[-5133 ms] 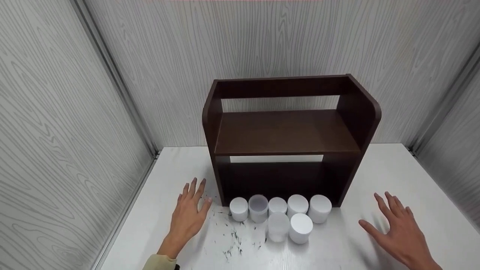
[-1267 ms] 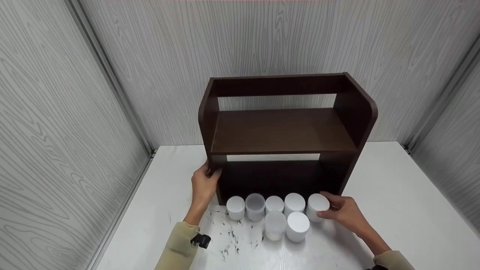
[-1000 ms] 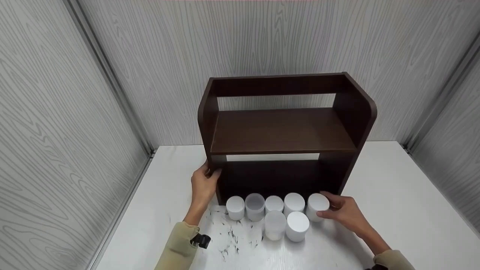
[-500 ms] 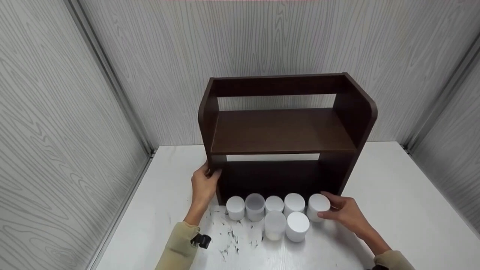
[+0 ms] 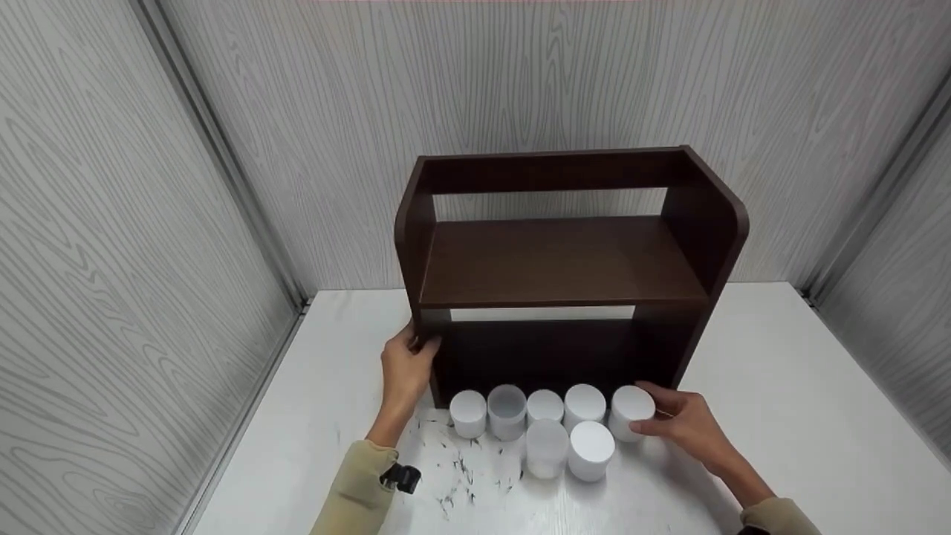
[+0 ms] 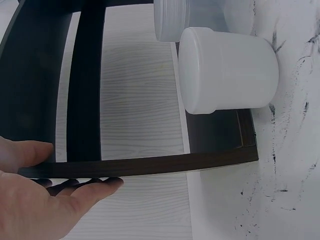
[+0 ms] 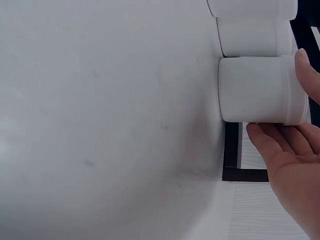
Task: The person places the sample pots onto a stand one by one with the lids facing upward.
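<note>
Nearest the person, the white tabletop (image 5: 780,416) carries a scatter of small black flecks (image 5: 461,475) on its near left part. Just beyond them stand seven white cylindrical plastic jars: two in a near pair, a frosted one (image 5: 546,448) on the left and an opaque one (image 5: 591,450) on the right, and five in a row behind them, right in front of the shelf.

The right hand (image 5: 687,425) grips the rightmost white lidded jar of that row (image 5: 631,413). In the right wrist view the thumb (image 7: 309,75) and the other fingers (image 7: 272,142) curl round this jar (image 7: 260,90) from opposite sides. It stands upright on the table, so it appears that nothing has been lifted yet. The left hand (image 5: 405,368) holds the front edge of the left side panel of the dark brown wooden two-tier shelf (image 5: 565,260). In the left wrist view the thumb (image 6: 25,152) lies on one face of the panel edge (image 6: 150,165) and the straight fingers (image 6: 85,192) on the other, pinching it.

Judging by this, the work is at its start: all seven jars are on the table, and both the upper board and the dark lower bay look bare.

Farthest back are grey wood-grain wall panels (image 5: 520,74). No brand, label or writing can be read on any jar or on the shelf.
</note>
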The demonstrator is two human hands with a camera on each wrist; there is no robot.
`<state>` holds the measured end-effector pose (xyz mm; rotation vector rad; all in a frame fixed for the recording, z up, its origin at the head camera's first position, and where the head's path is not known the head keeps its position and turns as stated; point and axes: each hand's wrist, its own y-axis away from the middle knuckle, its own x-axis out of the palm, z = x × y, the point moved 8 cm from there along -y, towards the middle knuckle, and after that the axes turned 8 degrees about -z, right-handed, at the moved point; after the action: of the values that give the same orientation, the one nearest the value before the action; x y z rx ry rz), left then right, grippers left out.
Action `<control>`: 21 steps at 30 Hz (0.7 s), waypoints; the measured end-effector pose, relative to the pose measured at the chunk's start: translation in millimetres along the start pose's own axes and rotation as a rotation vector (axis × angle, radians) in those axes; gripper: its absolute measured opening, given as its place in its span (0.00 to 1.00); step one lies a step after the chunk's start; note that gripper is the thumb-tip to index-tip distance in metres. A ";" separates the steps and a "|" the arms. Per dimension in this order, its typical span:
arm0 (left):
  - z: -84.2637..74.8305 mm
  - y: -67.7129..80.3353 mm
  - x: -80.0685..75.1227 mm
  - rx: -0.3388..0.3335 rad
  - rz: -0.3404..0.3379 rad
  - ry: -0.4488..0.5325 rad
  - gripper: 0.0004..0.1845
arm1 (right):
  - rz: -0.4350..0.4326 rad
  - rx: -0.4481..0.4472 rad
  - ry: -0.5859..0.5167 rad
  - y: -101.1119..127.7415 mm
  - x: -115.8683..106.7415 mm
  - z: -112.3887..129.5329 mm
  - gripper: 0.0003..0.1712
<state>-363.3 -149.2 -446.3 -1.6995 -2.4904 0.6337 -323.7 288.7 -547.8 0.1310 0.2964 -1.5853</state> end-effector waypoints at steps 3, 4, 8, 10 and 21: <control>1.3 0.4 -0.5 0.000 -0.008 -0.003 0.22 | -0.006 0.002 0.014 -0.3 -0.7 -1.3 0.42; 1.5 0.3 -0.6 0.004 -0.011 -0.004 0.22 | -0.008 0.005 0.019 -0.5 -1.0 -2.0 0.42; 2.5 -0.2 -1.1 0.000 -0.022 -0.009 0.22 | -0.012 0.003 0.031 -0.1 -2.5 -2.4 0.42; 2.1 -0.6 -1.2 0.004 -0.027 -0.011 0.21 | -0.012 0.002 0.031 0.5 -3.1 -0.8 0.42; 1.7 -3.1 -1.6 0.002 -0.037 -0.009 0.20 | -0.010 -0.015 0.017 7.1 -8.5 23.8 0.42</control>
<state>-365.8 -152.1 -446.5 -1.6489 -2.5203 0.6408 -313.9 290.4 -523.5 0.1318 0.3229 -1.5924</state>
